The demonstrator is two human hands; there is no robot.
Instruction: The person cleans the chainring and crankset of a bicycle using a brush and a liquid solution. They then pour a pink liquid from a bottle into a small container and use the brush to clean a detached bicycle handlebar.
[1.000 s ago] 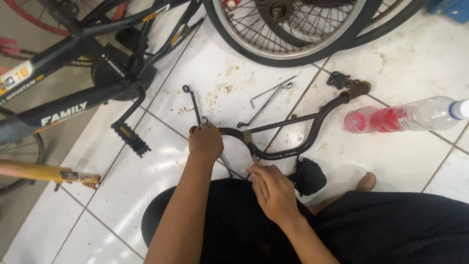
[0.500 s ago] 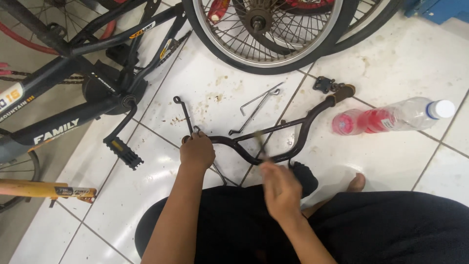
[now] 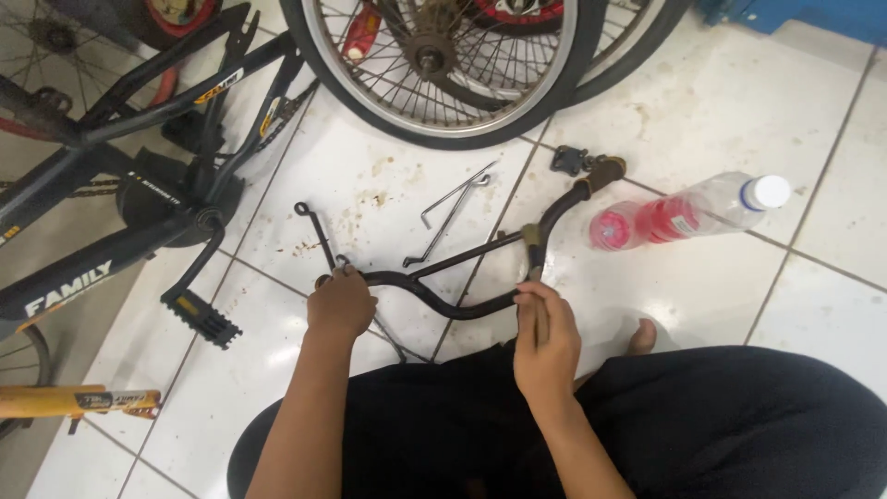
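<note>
Head view: two hands [image 3: 443,323], one handlebar [image 3: 462,300].

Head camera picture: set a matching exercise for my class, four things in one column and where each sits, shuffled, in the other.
Things:
1. left hand
2. right hand
3. plastic bottle
4. black pedal

Places:
A. lying on its side on the white tiles, far right
B. gripping the left end of the curved black handlebar
C. on the crank of the black bicycle, left of the hands
D. holding a thin tool against the bar near its middle clamp

Pairs: 1-B, 2-D, 3-A, 4-C
</note>
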